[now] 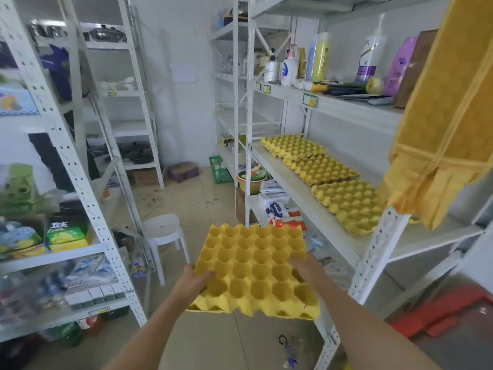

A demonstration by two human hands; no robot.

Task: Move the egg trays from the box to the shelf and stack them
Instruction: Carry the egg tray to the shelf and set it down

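Note:
I hold one yellow egg tray [253, 271] flat in front of me, above the floor. My left hand [193, 281] grips its left edge with the thumb on top. My right hand [306, 268] grips its right side. To the right, on the white shelf [282, 169], three more yellow egg trays lie in a row: a far tray [292, 146], a middle tray [320, 169] and a near tray [349, 204]. The box is not clearly in view.
A yellow towel [450, 108] hangs at upper right, in front of the near tray's end. The shelf post [373, 249] stands just right of my right hand. A white stool [162, 231] stands on the floor ahead-left. Racks with goods line the left side [88, 198]. A red item [448, 313] lies at lower right.

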